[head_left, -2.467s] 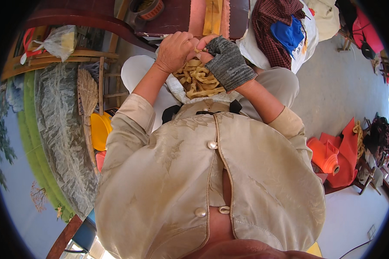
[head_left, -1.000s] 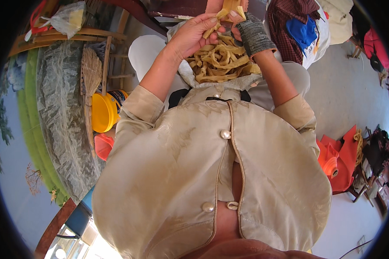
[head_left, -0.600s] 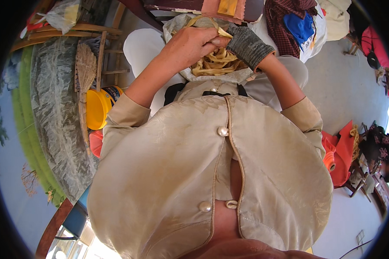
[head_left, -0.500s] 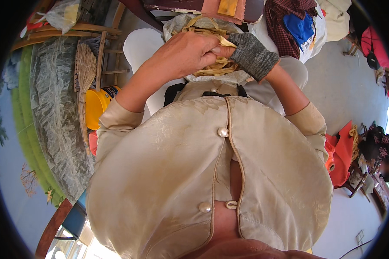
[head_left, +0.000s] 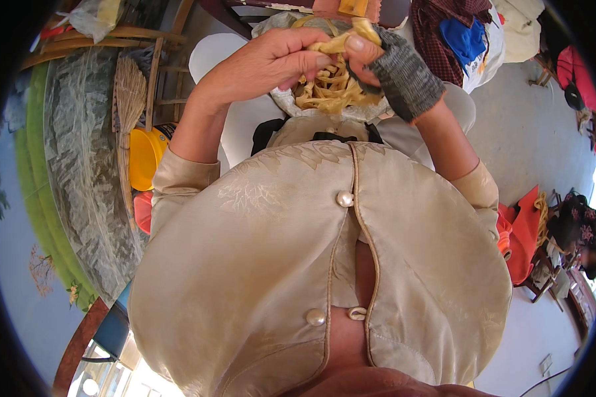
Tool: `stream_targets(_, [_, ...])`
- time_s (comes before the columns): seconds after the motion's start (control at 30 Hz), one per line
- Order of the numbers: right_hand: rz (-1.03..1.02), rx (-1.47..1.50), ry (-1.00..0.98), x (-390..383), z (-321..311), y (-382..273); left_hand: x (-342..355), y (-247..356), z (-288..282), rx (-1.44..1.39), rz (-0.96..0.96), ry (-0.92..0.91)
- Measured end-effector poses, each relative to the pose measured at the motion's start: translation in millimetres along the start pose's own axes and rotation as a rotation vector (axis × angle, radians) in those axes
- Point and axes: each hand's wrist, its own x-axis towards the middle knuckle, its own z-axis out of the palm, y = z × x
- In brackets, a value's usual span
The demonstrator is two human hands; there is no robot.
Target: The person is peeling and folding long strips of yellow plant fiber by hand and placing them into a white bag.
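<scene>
Between my two hands runs a pale yellow strip point(head_left: 336, 44), flat and fibrous like straw or husk; whether it is braided I cannot tell. My left hand point(head_left: 261, 63) is bare and pinches the strip between thumb and fingers. On my right hand point(head_left: 398, 69) is a grey knitted fingerless glove, and its thumb presses the strip's other side. Just below the hands, a heap of similar yellow strips point(head_left: 331, 91) lies loosely coiled in a whitish sack point(head_left: 283, 100) at my lap. Part of the heap is hidden by my hands.
Beyond the sack stands a dark red table or stool point(head_left: 271, 5) with a pink cloth on it. A checked cloth point(head_left: 430, 40) and blue cloth point(head_left: 461, 36) lie far right. At left are a straw broom point(head_left: 130, 99), a yellow bucket point(head_left: 144, 159) and wooden chair parts point(head_left: 155, 83).
Both hands have moved up and apart, away from me. A longer stretch of the strip now shows between them, and more of the heap is visible.
</scene>
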Motion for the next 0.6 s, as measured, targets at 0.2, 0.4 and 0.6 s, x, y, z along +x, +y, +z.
stream_targets(0.2, [-0.169,0.079,0.204,43,-16,89,25,-81,14,0.777,0.081,0.475])
stream_targets(0.4, [-0.694,-1.103,0.332,15,20,59,33,-92,46,-1.002,-0.352,0.212])
stream_targets(0.6, [-0.929,-0.889,0.25,16,29,76,50,-126,22,-1.468,-0.112,-0.186])
